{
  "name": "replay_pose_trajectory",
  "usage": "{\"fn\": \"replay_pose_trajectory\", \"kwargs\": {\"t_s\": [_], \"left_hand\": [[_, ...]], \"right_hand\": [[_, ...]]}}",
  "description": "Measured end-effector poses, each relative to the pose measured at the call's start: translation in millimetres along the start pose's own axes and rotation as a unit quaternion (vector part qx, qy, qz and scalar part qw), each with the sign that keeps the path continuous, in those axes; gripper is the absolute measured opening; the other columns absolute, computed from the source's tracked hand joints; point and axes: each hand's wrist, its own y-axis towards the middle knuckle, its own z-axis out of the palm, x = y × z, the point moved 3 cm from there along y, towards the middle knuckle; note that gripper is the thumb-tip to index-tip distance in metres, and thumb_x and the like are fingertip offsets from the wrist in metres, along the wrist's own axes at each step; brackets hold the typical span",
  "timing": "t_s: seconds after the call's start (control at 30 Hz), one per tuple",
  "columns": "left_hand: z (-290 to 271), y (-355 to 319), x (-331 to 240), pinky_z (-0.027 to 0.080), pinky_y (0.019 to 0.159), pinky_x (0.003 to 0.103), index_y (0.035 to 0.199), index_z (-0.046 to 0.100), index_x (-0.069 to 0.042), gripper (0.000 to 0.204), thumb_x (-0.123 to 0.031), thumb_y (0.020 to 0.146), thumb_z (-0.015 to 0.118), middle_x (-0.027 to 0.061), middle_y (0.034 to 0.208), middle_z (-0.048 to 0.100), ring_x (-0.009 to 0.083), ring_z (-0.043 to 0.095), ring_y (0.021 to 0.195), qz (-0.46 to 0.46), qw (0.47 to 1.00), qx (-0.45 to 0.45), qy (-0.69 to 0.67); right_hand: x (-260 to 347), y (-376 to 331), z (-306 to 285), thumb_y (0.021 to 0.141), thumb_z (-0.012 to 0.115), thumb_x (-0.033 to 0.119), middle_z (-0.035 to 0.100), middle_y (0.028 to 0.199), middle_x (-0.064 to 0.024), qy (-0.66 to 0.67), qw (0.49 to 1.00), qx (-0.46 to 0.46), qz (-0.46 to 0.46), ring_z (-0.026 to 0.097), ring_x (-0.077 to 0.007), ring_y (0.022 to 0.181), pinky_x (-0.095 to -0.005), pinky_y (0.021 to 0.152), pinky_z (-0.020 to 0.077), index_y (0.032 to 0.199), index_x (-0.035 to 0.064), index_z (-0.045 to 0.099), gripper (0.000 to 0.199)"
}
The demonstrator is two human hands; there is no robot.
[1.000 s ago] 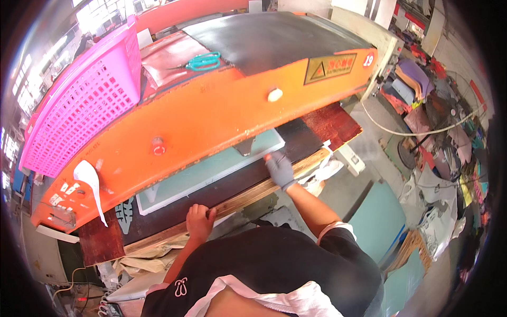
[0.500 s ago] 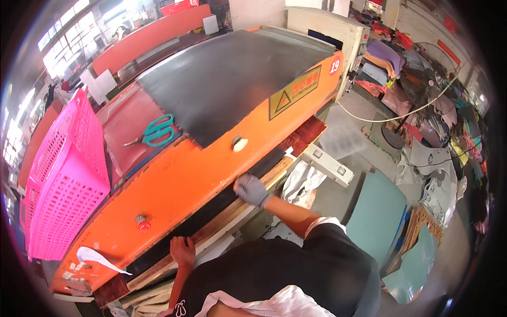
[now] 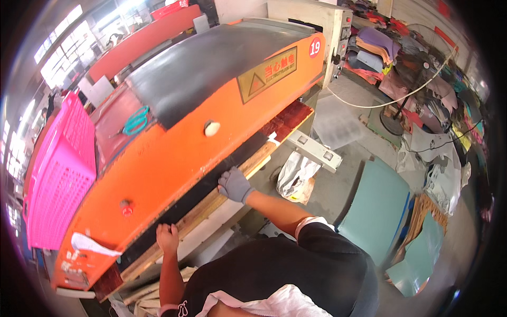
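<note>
A long wooden board (image 3: pixel 198 217) runs along the near side of a big orange machine (image 3: pixel 161 177), with a black strip (image 3: pixel 190 203) between them. My bare left hand (image 3: pixel 167 238) is closed over the board toward its left part, fingertips bent at the black strip. Farther right along the same board, my right hand (image 3: pixel 235 185) in a grey glove is curled over it, knuckles up. The undersides of the fingers are hidden on both hands. Above them, a red push button (image 3: pixel 127 210) and a pale knob (image 3: pixel 212 128) stick out of the machine's side.
Teal-handled scissors (image 3: pixel 136 120) lie on the machine top beside a dark sheet (image 3: pixel 206 68). A pink basket (image 3: pixel 66 177) stands at the left. On the floor at right are green sheets (image 3: pixel 375 208), a white bag (image 3: pixel 297 174) and heaps of material. A pale hose (image 3: pixel 391 104) hangs across.
My view has shifted, so the machine sits higher and further left. Both hands stay at the board; the gloved right hand is now curled over it more plainly.
</note>
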Motion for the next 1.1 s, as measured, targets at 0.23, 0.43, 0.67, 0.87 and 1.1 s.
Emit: {"fn": "replay_pose_trajectory", "kwargs": {"t_s": [0.23, 0.43, 0.67, 0.87, 1.1], "left_hand": [[-18, -37, -27, 0.045, 0.067, 0.045, 0.067, 0.054, -0.003, 0.025, -0.024, 0.077, 0.064, 0.0144, 0.074, 0.053, 0.0357, 0.055, 0.078, -0.013, 0.999, 0.015, -0.050], [-43, -117, -73, 0.047, 0.065, 0.046, 0.069, 0.054, -0.005, 0.026, -0.027, 0.076, 0.064, 0.0119, 0.076, 0.055, 0.0331, 0.057, 0.078, 0.033, 0.996, 0.074, -0.028], [-73, -217, -120, 0.047, 0.059, 0.042, 0.069, 0.052, -0.008, 0.026, -0.028, 0.078, 0.065, 0.0086, 0.074, 0.050, 0.0289, 0.057, 0.073, 0.041, 0.990, 0.119, -0.064], [-106, -257, -135, 0.045, 0.072, 0.044, 0.087, 0.058, -0.010, 0.019, -0.022, 0.076, 0.067, 0.0078, 0.090, 0.055, 0.0292, 0.056, 0.082, 0.121, 0.971, 0.094, -0.182], [-97, -254, -149, 0.032, 0.101, 0.056, 0.121, 0.056, -0.007, 0.057, -0.027, 0.070, 0.071, 0.0118, 0.138, 0.046, 0.0290, 0.042, 0.128, 0.199, 0.975, 0.079, -0.059]], "right_hand": [[7, -34, -21, 0.080, 0.056, 0.029, 0.063, 0.075, -0.0057, 0.053, 0.998, -0.031, 0.017, 0.060, -0.0264, 0.076, -0.0414, 0.073, 0.0428, 0.069, 0.0121, 0.067, 0.023], [21, -86, -55, 0.081, 0.059, 0.030, 0.059, 0.075, -0.0125, 0.169, 0.972, -0.017, 0.161, 0.058, -0.0355, 0.078, -0.0460, 0.070, 0.0451, 0.078, 0.0093, 0.065, 0.022], [69, -24, -61, 0.070, 0.066, 0.058, 0.036, 0.141, -0.0201, 0.029, 0.950, 0.146, 0.274, 0.042, -0.0424, 0.120, -0.0473, 0.096, 0.0399, 0.133, 0.0078, 0.043, 0.084], [115, -55, -101, 0.064, 0.070, 0.055, 0.025, 0.149, -0.0150, -0.052, 0.894, 0.252, 0.367, 0.034, -0.0407, 0.128, -0.0463, 0.100, 0.0384, 0.137, 0.0144, 0.041, 0.088], [98, -106, -105, 0.062, 0.071, 0.046, 0.028, 0.147, -0.0181, 0.007, 0.908, 0.197, 0.368, 0.042, -0.0345, 0.124, -0.0407, 0.100, 0.0398, 0.141, 0.0085, 0.037, 0.094]]}}
